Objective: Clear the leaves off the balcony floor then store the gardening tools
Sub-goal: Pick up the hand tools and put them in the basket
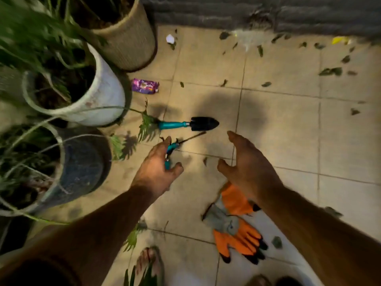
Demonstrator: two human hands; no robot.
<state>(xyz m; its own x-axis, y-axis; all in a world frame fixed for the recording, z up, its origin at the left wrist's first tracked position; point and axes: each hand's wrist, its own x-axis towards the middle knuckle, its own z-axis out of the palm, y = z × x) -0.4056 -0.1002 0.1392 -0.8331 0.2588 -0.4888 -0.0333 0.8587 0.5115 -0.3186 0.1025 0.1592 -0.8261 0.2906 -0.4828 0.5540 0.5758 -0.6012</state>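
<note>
Our left hand (157, 166) reaches down over a teal-handled tool (170, 153), fingers spread and loosely bent; the tool lies under the palm and partly hidden, and we cannot tell whether the fingers touch it or merely hover above, so no grasp shows; our right hand (246, 162) is held out beside it, fingers straight and relaxed, thumb apart, holding nothing. Just beyond the left fingertips lies a trowel (191, 123) with a teal handle and a black blade, flat on the tiled floor (288, 131), its blade pointing right; a thin stick (193, 136) lies between the trowel and the hidden tool. Below the right forearm, a pair of orange and grey gloves (237, 230) lies on the tiles, partly covered by the arm. Leaves (331, 71) are scattered over the far tiles, most of them towards the wall (268, 13) at the top; a few lie nearer the hands. To the left stand the pots: a white pot (103, 93), a dark blue pot (82, 168) nearer us, and a tan woven pot (132, 38) farther back, all with green plants; a purple wrapper (145, 86) lies just beside the white pot, and a white scrap (170, 38) near the tan one; a sandalled foot (150, 263) shows at the bottom edge.
</note>
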